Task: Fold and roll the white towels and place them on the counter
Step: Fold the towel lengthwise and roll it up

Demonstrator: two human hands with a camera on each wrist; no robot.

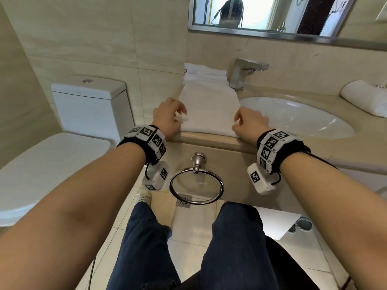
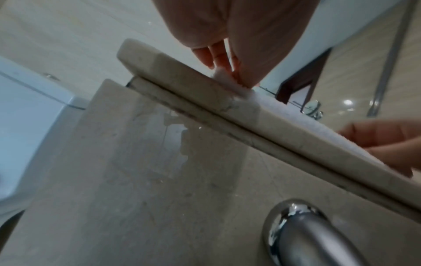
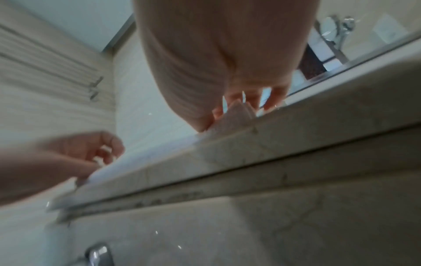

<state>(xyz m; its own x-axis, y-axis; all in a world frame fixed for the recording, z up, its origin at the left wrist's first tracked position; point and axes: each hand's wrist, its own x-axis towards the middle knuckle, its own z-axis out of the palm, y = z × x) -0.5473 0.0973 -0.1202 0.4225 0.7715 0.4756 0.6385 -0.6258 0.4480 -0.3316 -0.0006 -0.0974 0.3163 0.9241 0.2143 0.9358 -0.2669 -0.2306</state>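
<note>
A white towel point(image 1: 208, 105) lies folded into a long strip on the beige counter point(image 1: 209, 139), reaching from the front edge back toward the wall. My left hand point(image 1: 169, 117) pinches its near left corner, and a tuft of towel point(image 2: 222, 73) shows between the fingers. My right hand point(image 1: 248, 122) pinches the near right corner point(image 3: 237, 115). Both wrists rest at the counter's front edge. More folded white towels point(image 1: 205, 75) are stacked behind the strip. A rolled white towel point(image 1: 364, 97) lies on the counter at the far right.
A chrome faucet point(image 1: 244, 73) stands behind the oval sink point(image 1: 297, 116), right of the towel. A toilet point(image 1: 88, 105) sits to the left. A chrome towel ring point(image 1: 196, 185) hangs on the counter's front panel. A mirror point(image 1: 272, 15) is above.
</note>
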